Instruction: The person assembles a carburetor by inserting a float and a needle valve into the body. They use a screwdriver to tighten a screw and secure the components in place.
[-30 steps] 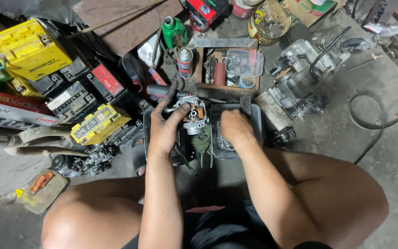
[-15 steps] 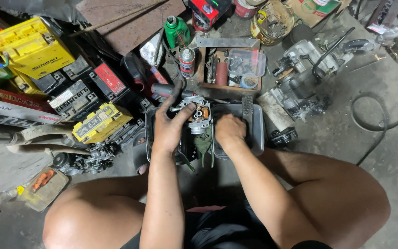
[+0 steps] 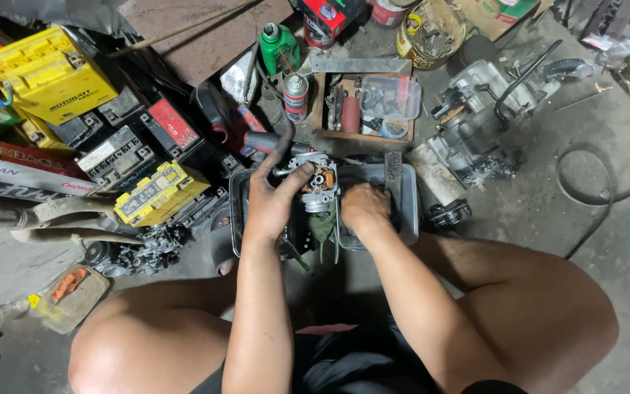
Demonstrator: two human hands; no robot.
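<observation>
At the centre of the frame the left hand [image 3: 275, 201] wraps its fingers around a small metal carburetor [image 3: 319, 186], steadying it over a grey tray [image 3: 407, 208] that would catch drips. The right hand [image 3: 362, 208] is curled closed beside it; what it grips is hidden.

A: What's hidden?
B: Left hand [image 3: 271, 201] covers the carburetor's [image 3: 320, 186] left side; right hand's [image 3: 362, 208] fingers curl out of sight in the grey tray [image 3: 408, 211].
A: Cut off?
B: Yellow battery [image 3: 45, 73] at floor's top-left edge.
</observation>
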